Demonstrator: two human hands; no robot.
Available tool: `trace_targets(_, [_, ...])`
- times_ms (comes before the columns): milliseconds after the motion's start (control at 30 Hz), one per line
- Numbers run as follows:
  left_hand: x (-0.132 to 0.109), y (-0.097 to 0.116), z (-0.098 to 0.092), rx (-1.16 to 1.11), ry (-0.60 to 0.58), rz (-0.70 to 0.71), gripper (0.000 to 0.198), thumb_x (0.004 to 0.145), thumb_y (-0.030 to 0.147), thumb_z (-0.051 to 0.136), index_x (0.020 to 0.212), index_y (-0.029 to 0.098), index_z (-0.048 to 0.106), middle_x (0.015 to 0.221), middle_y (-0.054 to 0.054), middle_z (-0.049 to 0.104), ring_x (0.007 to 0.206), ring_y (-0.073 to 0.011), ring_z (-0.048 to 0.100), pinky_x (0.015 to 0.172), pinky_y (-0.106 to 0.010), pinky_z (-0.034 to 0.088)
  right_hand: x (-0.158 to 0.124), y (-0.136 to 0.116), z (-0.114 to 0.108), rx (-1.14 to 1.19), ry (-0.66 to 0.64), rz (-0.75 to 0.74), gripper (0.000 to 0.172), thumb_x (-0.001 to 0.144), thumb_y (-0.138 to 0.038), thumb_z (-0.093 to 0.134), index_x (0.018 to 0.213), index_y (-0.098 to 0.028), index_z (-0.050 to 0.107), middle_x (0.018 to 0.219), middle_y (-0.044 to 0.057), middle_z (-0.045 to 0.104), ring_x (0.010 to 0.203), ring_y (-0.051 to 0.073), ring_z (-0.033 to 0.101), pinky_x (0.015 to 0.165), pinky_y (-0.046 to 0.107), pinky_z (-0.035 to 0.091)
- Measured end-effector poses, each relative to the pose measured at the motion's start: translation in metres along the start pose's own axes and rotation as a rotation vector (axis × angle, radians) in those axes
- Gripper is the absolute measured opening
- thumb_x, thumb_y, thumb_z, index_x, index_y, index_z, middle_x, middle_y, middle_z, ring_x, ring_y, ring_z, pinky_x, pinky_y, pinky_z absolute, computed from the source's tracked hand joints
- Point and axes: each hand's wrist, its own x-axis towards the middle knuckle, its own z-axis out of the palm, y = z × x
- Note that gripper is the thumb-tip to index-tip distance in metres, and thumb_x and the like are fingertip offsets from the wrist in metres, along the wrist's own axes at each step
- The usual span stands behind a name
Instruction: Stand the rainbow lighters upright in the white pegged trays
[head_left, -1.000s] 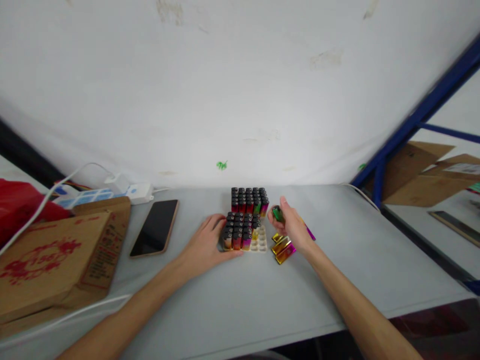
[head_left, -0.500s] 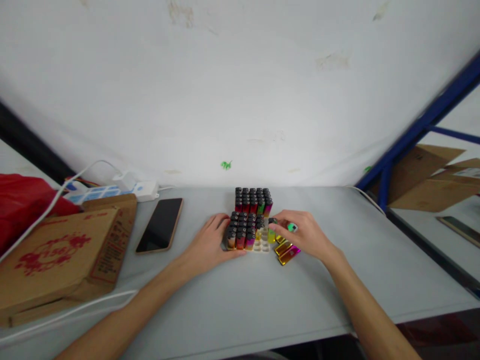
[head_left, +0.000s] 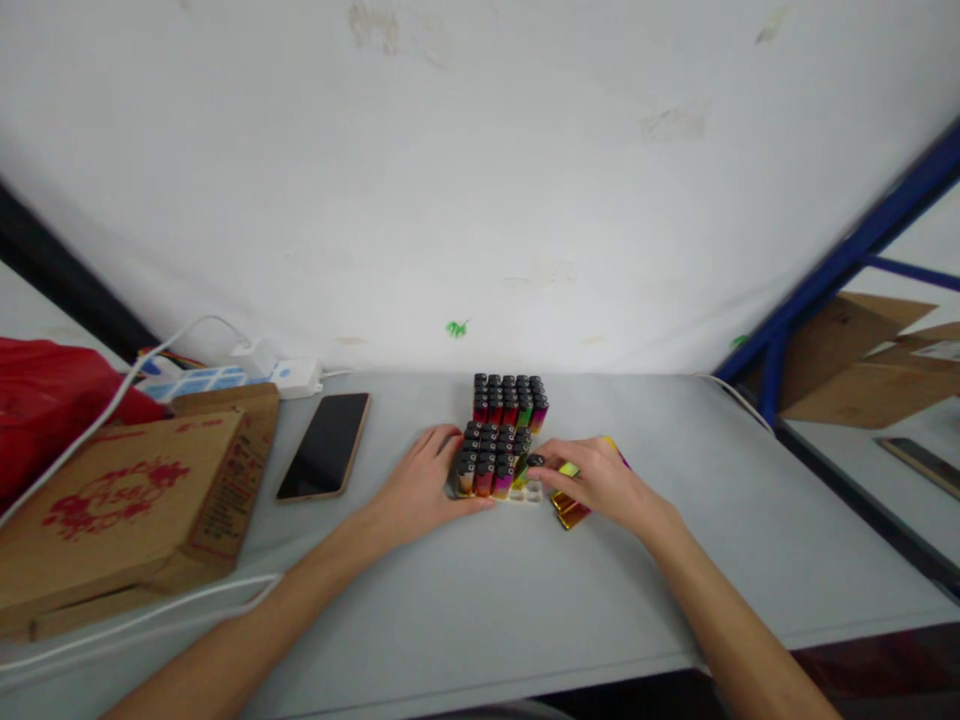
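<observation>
Several black-topped lighters [head_left: 485, 478] stand upright in rows in a pale tray [head_left: 531, 493], whose front right slots show bare. Around the tray's left side lies my left hand [head_left: 421, 485], fingers behind and thumb along the front edge. My right hand [head_left: 600, 480] pinches a black-topped lighter [head_left: 535, 461] over the tray's right part, with more shiny yellow lighters under and behind the fingers. Loose gold and red lighters [head_left: 571, 511] lie beside the tray, partly under my right hand. Behind stands a second block of upright lighters [head_left: 510, 398].
A phone [head_left: 325, 446] lies left of my left hand. Farther left are a cardboard box [head_left: 127, 500], a red bag [head_left: 60, 405], a power strip [head_left: 217, 381] and a white cable. A blue frame [head_left: 772, 370] and an open carton [head_left: 847, 360] stand at right.
My right hand has moved slightly left and down, bringing the lighter in its fingertips over the tray. My left hand stays around the tray. The view has shifted slightly.
</observation>
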Motion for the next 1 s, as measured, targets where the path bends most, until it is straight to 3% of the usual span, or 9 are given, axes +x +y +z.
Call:
trace_targets(133, [0.000,-0.001,0.001,-0.005,0.009,0.009,0.072,0.085,0.069,0.096,0.136,0.024,0.074,0.144,-0.017,0.072,0.136,-0.0428,0.071,0.121,-0.061,0.060,0.005,-0.006,0.010,-0.074,0.011,-0.066,0.058,0.113,-0.075,0.058,0.089,-0.025,0.074,0.076,0.006,0.073,0.069,0.021,0.063,0.067,0.030,0.043])
trace_targets(233, [0.000,-0.001,0.001,-0.004,0.017,0.015,0.072,0.086,0.072,0.095,0.136,0.024,0.074,0.142,-0.017,0.073,0.135,-0.0429,0.071,0.120,-0.060,0.060,0.007,-0.007,0.007,-0.109,0.004,-0.016,0.067,0.110,-0.081,0.059,0.074,-0.025,0.066,0.067,0.003,0.067,0.061,0.018,0.055,0.062,0.030,0.036])
trace_targets(333, [0.000,-0.002,0.000,0.000,0.012,0.010,0.075,0.085,0.072,0.095,0.138,0.024,0.074,0.143,-0.017,0.074,0.136,-0.0433,0.070,0.121,-0.060,0.060,0.001,0.005,-0.016,-0.086,0.053,0.063,0.071,0.109,-0.083,0.057,0.071,-0.025,0.066,0.062,0.001,0.066,0.056,0.017,0.054,0.062,0.030,0.037])
trace_targets(467, [0.000,-0.002,-0.001,-0.001,0.012,0.012,0.074,0.086,0.073,0.094,0.138,0.024,0.075,0.144,-0.017,0.074,0.136,-0.0435,0.071,0.122,-0.061,0.060,-0.015,0.042,-0.061,-0.264,0.300,0.262,0.053,0.110,-0.070,0.060,0.085,-0.025,0.075,0.070,0.004,0.075,0.062,0.021,0.064,0.069,0.034,0.047])
trace_targets(533, [-0.001,-0.003,0.000,0.000,0.008,0.017,0.074,0.087,0.074,0.093,0.139,0.025,0.075,0.145,-0.017,0.073,0.136,-0.0430,0.071,0.122,-0.060,0.060,-0.023,0.061,-0.078,-0.366,0.265,0.422,0.039,0.103,-0.061,0.072,0.087,-0.025,0.077,0.077,0.007,0.081,0.068,0.024,0.072,0.069,0.035,0.050])
trace_targets(633, [-0.001,-0.004,0.001,0.017,0.008,0.013,0.074,0.086,0.074,0.093,0.137,0.024,0.075,0.144,-0.017,0.073,0.137,-0.0431,0.071,0.122,-0.060,0.060,-0.032,0.078,-0.088,-0.432,0.117,0.583,0.033,0.093,-0.055,0.084,0.080,-0.025,0.077,0.082,0.010,0.085,0.074,0.027,0.077,0.067,0.035,0.052])
trace_targets(833, [0.000,-0.005,0.001,0.004,0.015,0.020,0.074,0.087,0.077,0.091,0.136,0.024,0.076,0.143,-0.017,0.074,0.136,-0.0432,0.071,0.123,-0.060,0.060,-0.039,0.078,-0.081,-0.242,-0.115,0.626,0.033,0.083,-0.056,0.093,0.076,-0.026,0.081,0.079,0.008,0.086,0.073,0.027,0.079,0.064,0.034,0.054])
trace_targets(900, [-0.001,-0.005,0.001,0.001,0.015,0.019,0.074,0.087,0.077,0.090,0.137,0.024,0.076,0.144,-0.017,0.074,0.137,-0.0430,0.070,0.123,-0.060,0.059,-0.038,0.078,-0.079,-0.234,-0.095,0.593,0.031,0.083,-0.054,0.092,0.077,-0.026,0.079,0.079,0.007,0.086,0.073,0.027,0.078,0.064,0.034,0.054])
trace_targets(1000, [-0.001,-0.006,0.001,0.008,0.014,0.008,0.076,0.086,0.076,0.092,0.139,0.024,0.076,0.146,-0.017,0.073,0.138,-0.0430,0.070,0.123,-0.059,0.059,-0.034,0.078,-0.079,-0.284,0.086,0.483,0.029,0.092,-0.053,0.083,0.089,-0.026,0.075,0.088,0.010,0.087,0.079,0.028,0.079,0.070,0.035,0.056])
